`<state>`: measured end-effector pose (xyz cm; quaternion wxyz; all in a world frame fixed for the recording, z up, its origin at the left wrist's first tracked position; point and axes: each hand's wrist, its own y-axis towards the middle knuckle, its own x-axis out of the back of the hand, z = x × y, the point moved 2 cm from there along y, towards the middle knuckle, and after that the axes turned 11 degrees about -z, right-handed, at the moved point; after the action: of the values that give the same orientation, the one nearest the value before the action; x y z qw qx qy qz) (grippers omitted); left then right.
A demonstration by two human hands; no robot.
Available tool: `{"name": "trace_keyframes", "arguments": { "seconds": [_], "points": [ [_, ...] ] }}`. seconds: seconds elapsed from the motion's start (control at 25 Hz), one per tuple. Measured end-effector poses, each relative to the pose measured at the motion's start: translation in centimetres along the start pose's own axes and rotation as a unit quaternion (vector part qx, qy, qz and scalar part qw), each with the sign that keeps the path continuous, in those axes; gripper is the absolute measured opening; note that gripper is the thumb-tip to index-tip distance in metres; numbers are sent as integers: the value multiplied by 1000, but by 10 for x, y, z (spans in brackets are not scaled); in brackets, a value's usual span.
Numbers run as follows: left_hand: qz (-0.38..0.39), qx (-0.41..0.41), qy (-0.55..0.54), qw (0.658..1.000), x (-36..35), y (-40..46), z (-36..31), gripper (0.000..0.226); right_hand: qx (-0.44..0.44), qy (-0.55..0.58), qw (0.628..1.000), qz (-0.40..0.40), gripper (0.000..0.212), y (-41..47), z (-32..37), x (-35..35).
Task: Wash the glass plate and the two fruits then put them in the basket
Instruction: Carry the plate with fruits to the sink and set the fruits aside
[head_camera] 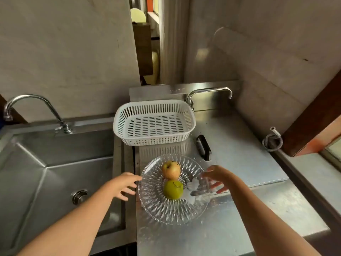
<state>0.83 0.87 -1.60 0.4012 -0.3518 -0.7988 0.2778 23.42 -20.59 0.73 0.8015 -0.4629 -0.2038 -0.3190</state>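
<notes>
1. The left hand (123,185) is open, fingers spread, holding nothing, its fingertips just at the plate's (156,209) left rim.
2. The right hand (218,179) is likewise open and empty, over the right rim; whether it touches the glass cannot be told.
3. So the plate lies between the two hands, both about equally near, which suits a two-handed lift.
4. On the plate sit a yellow fruit (171,169) and, nearer the person, a green fruit (173,189), touching.
5. The sink (36,172) lies left of the plate; the basket (154,122) stands beyond it, empty.
</notes>
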Motion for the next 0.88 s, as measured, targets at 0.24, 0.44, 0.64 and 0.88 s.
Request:
{"name": "trace_keyframes", "arguments": {
  "seconds": [0.24, 0.44, 0.64, 0.88],
  "points": [
    [1, 40, -159, 986, -20, 6, 7, 49, -11, 86, 996, -8, 28, 13, -12, -11],
    [-13, 29, -180, 983, -28, 2, 4, 42, 28, 42, 998, -38, 40, 26, -11, -21],
    [-20, 35, -189, 981, -28, -8, 13, 58, 67, 41, 995, -56, 41, 32, -20, -28],
    [-19, 26, -235, 971, -3, -18, 37, 60, 63, 104, 993, -4, 48, 19, -1, -35]
  ]
}}
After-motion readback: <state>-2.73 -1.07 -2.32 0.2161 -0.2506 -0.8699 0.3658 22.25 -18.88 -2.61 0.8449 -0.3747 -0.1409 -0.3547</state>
